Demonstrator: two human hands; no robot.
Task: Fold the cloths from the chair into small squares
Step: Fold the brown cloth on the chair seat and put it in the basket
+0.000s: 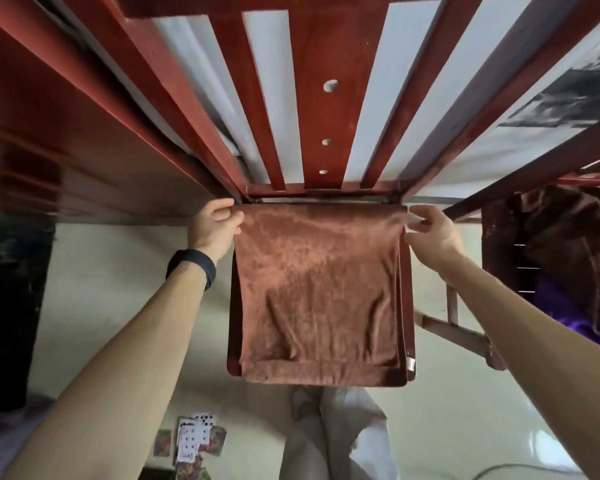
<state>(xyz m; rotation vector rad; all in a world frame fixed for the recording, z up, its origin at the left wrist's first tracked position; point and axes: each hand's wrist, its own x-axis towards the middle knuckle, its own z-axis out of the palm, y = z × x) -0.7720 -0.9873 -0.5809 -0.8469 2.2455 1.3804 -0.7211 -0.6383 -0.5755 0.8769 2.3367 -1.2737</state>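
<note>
- Pinching the top left corner of the brown cloth [321, 289] with the left grip [215, 225].
- Pinching its top right corner with the right grip [430, 230], fingers curled.

We can read no words, brands or numbers here. The playing cards [196, 441] show us black spade pips, but their corner marks are blurred. The small tag [410, 364] on the brown cloth [319, 289] is too small to read.

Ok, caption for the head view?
Left hand and right hand hold a brown cloth up by its top corners.
</note>
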